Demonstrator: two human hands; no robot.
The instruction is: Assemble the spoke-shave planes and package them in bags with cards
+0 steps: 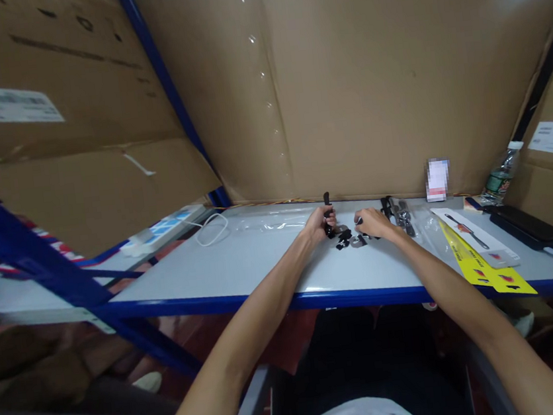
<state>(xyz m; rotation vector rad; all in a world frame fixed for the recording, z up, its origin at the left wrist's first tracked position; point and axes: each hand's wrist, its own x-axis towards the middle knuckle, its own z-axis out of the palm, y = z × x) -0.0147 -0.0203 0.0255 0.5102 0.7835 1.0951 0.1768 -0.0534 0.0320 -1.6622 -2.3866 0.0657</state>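
Step in hand: appears to be close two-handed work on small parts; one hand steadies, the other works among the pieces.
Left hand (319,224): fingers wrapped around a black tool (326,199), held near upright; its rounded tip shows above the fist, more dark material below.
Right hand (374,223): fingers drawn in narrow, palm down, beside the pieces; a small dark bit (359,221) shows at the fingertips, whether pinched I cannot tell.
Pieces (344,237): loose cluster on the tabletop (188,271), between and just in front of the hands; black and grey, irregular, look flat and thin. Details too small to read.
Next move: probably calls for a steady left grip and a fine fingertip pinch, since the pieces lie close together.
Bagged items (401,216): long, dark, right of the right hand; shiny, crinkled wrap.
Cards (473,268): flat, bright yellow, partly under a white printed sheet (479,234).
Film (273,221): see-through, glossy, spread toward the back edge.
Tabletop: smooth, pale grey, blue front rim.
Backing (366,77): brown cardboard, matt, a vertical crease with glints along it.
Bottle (496,182): see-through plastic, green label, white cap, far right.
Case (528,225): black, long, rounded corners, near the bottle.
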